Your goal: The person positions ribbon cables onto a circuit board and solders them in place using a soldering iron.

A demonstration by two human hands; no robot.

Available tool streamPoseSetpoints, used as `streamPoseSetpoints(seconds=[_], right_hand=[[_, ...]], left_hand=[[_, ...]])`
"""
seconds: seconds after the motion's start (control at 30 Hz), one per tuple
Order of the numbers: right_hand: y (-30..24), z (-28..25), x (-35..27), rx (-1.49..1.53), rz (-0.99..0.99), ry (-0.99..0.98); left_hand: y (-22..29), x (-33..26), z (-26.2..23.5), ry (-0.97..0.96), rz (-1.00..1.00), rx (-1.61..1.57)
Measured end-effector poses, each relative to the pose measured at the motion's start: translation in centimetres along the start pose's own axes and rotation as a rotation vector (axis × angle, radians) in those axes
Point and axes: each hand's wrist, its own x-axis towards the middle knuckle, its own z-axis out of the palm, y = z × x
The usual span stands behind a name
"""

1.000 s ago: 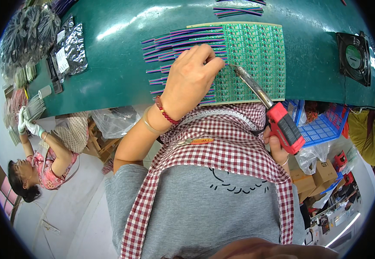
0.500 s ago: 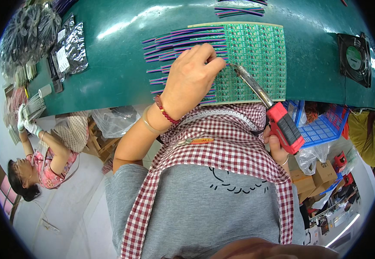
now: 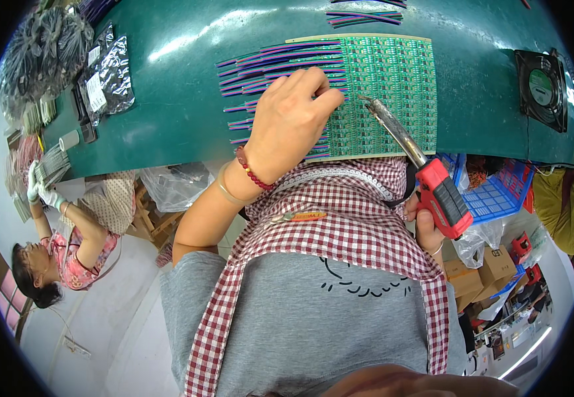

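A green panel of small circuit boards point(image 3: 399, 86) lies on the table in front of me. Rows of multicoloured wires point(image 3: 254, 73) stick out over its left side. My left hand point(image 3: 297, 109) is closed in a pinch low over these wires, thumb and fingers pressed on a wire at the edge of the bare boards; its fingertips partly hide it. In my right hand point(image 3: 426, 228) is a soldering iron point(image 3: 442, 198) with a red and black handle, gripped from below. Its metal tip points up and left, just right of my left thumb and apart from it.
More wires point(image 3: 366, 18) lie at the table's far side. A black fan point(image 3: 541, 89) stands at the right. Bagged parts point(image 3: 108, 79) lie at the left, where a co-worker's gloved hands point(image 3: 47, 192) hold a bundle. Blue crates point(image 3: 498, 198) stand below the table's right edge.
The soldering iron has moved slightly right and its tip has drawn away from the spot by my left thumb. My left hand has stayed almost in place.
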Motion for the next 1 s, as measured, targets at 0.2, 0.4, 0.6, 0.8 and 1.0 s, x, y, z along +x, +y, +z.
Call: streamPoseSetpoints(seconds=[0.2, 0.4, 0.6, 0.8, 1.0], right_hand=[[-0.7, 0.1, 0.6, 0.256, 0.048, 0.081], [-2.5, -4.1, 2.2, 0.442, -0.097, 0.4], [-3.1, -11.6, 5.1, 0.468, -0.446, 0.712], [-4.0, -17.5, 7.7, 0.314, -0.62, 0.904], [-0.6, -20.7, 13.1, 0.223, -0.168, 1.027]], left_hand=[[0.6, 0.3, -0.4, -0.015, 0.008, 0.107], [3.7, -0.7, 0.2, 0.021, 0.115, -0.015], [4.9, -2.9, 1.1, -0.163, 0.088, -0.046], [4.9, -2.2, 1.3, -0.131, 0.056, -0.046], [8.2, 0.1, -5.5, -0.002, 0.263, -0.311]])
